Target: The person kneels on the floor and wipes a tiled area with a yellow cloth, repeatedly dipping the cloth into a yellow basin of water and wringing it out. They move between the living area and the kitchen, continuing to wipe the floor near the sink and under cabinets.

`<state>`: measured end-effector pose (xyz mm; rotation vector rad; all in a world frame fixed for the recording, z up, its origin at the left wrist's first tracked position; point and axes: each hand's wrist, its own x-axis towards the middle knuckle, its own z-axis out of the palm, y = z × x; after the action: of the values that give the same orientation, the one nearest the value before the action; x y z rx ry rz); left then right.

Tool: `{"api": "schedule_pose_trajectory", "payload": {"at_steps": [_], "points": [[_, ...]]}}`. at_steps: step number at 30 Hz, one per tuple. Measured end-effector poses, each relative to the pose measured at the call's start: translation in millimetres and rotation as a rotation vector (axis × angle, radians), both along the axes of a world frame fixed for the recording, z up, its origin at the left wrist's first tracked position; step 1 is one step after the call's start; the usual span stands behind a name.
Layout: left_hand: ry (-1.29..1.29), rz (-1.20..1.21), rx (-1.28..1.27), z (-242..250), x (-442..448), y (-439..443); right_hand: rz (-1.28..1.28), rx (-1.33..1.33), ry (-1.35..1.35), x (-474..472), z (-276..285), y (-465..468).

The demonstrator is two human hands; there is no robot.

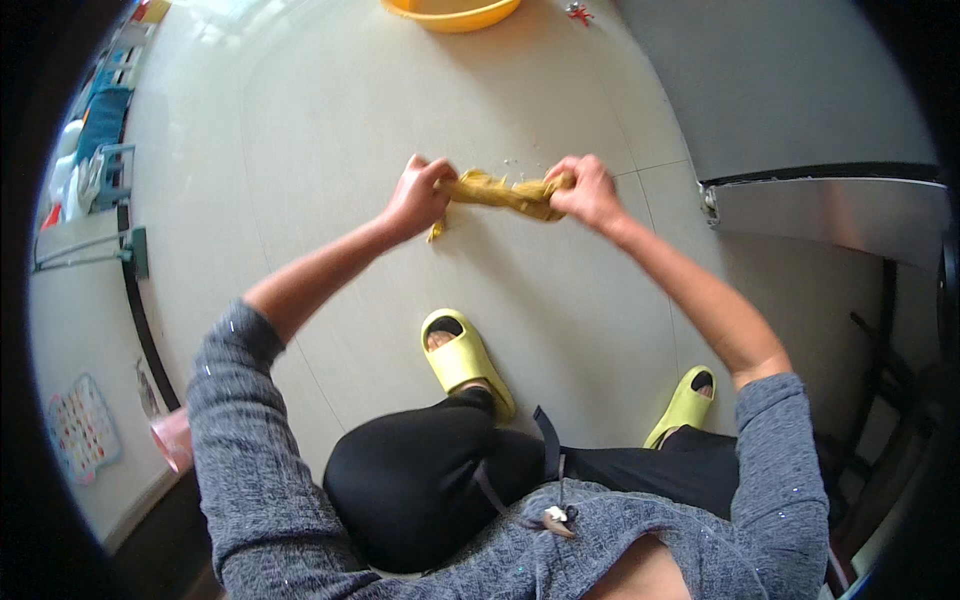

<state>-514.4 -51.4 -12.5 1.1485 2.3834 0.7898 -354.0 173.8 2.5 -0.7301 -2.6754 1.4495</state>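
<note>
A yellow-brown cloth (506, 195), bunched and twisted, is stretched between my two hands above the tiled floor. My left hand (421, 193) grips its left end, and a loose corner hangs below that hand. At the cloth's right end my right hand (587, 191) is closed around it. Small pale crumbs (517, 163) lie on the floor just beyond the cloth. Below the hands are my feet in yellow-green slides (461, 358).
A yellow plastic basin (457, 19) stands on the floor at the top, with a small red object (579, 13) to its right. A large grey panel (787, 82) fills the upper right. A blue-grey stool (114, 176) and other items line the left.
</note>
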Motion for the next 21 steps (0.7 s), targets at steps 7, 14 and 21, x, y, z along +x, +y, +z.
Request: {"api": "schedule_pose_trajectory", "payload": {"at_steps": [7,14,21], "points": [[-0.100,0.248,-0.087,-41.6,31.3,-122.6,-0.116,0.021,0.056,30.8,-61.2,-171.0],[-0.034,0.401,0.032,-86.8,44.6,-94.1,-0.242,0.286,-0.036,21.3,-101.9,-192.2],[0.042,0.200,0.132,-93.1,4.0,68.1,-0.618,0.573,-0.109,-2.8,-107.7,-61.4]]}}
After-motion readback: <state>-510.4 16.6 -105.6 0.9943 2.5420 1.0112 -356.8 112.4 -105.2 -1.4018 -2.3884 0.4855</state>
